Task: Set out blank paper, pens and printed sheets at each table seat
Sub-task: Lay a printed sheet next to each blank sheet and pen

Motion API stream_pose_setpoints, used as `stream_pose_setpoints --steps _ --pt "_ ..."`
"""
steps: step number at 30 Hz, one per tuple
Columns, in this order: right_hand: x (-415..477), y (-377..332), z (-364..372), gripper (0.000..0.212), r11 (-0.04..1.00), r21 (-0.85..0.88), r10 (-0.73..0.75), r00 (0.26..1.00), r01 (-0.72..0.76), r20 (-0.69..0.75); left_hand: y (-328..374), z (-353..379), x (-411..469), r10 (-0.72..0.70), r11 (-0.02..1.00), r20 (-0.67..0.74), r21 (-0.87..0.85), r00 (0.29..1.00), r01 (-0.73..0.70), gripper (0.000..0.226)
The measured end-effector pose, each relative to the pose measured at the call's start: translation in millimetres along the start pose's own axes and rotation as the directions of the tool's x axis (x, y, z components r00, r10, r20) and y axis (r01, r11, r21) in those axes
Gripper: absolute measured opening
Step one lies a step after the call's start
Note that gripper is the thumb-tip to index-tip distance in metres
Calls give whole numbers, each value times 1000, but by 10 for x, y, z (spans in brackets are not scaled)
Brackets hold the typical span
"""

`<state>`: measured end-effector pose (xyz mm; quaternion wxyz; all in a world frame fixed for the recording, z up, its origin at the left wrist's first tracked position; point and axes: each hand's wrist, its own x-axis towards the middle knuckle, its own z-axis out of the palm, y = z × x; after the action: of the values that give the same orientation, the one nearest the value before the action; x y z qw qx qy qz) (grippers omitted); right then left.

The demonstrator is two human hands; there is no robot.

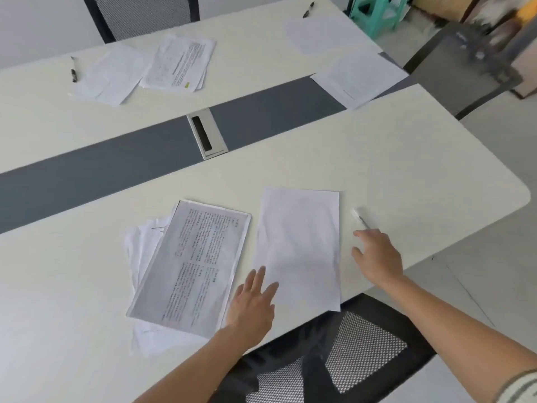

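**Inspector:** Condition of the right hand?

**Assessor:** Palm down, low over the bench. Its fingers are loosely extended and slightly spread, with nothing in their grip.

**Inspector:** And where is the pen?

**Assessor:** It lies on the bench directly ahead of those fingers, just past the index fingertip. Its long axis runs diagonally: the far end angles away and to the left, the near end points back at the knuckles. The pen is blurred, so I cannot tell whether the near end touches the hand or stops just short.

**Inspector:** Left hand?

**Assessor:** Fingers straight and fanned, holding nothing. The tips reach the near-left edge of the blank sheet, which extends ahead and to the right of them. The printed sheet lies just to their left, tilted, on top of loose pages.

**Inspector:** Which hand is better placed for the pen?

**Assessor:** The right, plainly. The whole blank sheet lies between the left fingers and the pen.

**Inspector:** Your assessment?

**Assessor:** This seat appears to have all three items. If the pen needs squaring beside the sheet, the right fingers would need to turn its far end to the right.
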<state>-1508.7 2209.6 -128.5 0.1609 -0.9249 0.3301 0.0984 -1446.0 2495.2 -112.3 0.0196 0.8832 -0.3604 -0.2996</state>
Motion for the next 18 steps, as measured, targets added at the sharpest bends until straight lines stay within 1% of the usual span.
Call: stream_pose_setpoints --steps 1,2,3,4,5,7,9,10,11,12,13,14,15,16,17,18 --pt "13 5 56 47 993 -49 -106 993 108 45 76 69 68 -44 999 24 20 999 44 52" --pt "0 -10 120 51 971 -90 -213 970 223 114 166 142 115 -86 996 42 34 995 85 54" --pt "-30 -41 182 55 940 -109 -300 934 324 195 262 207 146 -124 992 53 47 991 121 57" --pt "-53 -72 239 59 911 -116 -355 895 396 271 364 257 168 -155 987 58 56 986 152 58" --pt "-50 -93 277 62 889 -125 -383 864 441 328 469 289 189 -176 983 60 62 983 172 58" --pt "62 -100 287 65 861 -147 -405 832 487 379 641 321 235 -190 980 51 65 980 186 55" --pt "238 -111 240 63 846 -151 -428 819 512 381 724 315 277 -194 979 20 70 981 192 52" --pt "322 -111 211 58 848 -129 -446 823 514 352 734 312 292 -197 978 0 73 980 197 52" --pt "393 -100 168 52 857 -97 -466 842 506 272 732 315 301 -203 976 -19 71 979 204 52" --pt "459 -62 133 46 875 -77 -464 873 478 148 723 324 305 -208 976 -34 66 978 210 52" --pt "518 3 92 40 908 -61 -414 910 415 24 710 339 305 -211 975 -46 62 976 214 52" --pt "569 105 51 38 948 -24 -318 946 318 -53 701 360 304 -212 975 -56 57 976 215 53" --pt "608 216 1 37 980 29 -197 979 199 -53 696 382 301 -211 976 -65 48 975 214 55" --pt "638 320 -38 37 994 68 -88 996 89 -19 692 405 298 -211 976 -75 36 975 214 57" --pt "667 412 -55 35 996 87 -18 999 15 36 688 427 295 -211 977 -83 24 974 213 59" --pt "689 465 -72 33 995 98 2 996 -11 85 685 445 293 -208 978 -89 12 974 209 62"
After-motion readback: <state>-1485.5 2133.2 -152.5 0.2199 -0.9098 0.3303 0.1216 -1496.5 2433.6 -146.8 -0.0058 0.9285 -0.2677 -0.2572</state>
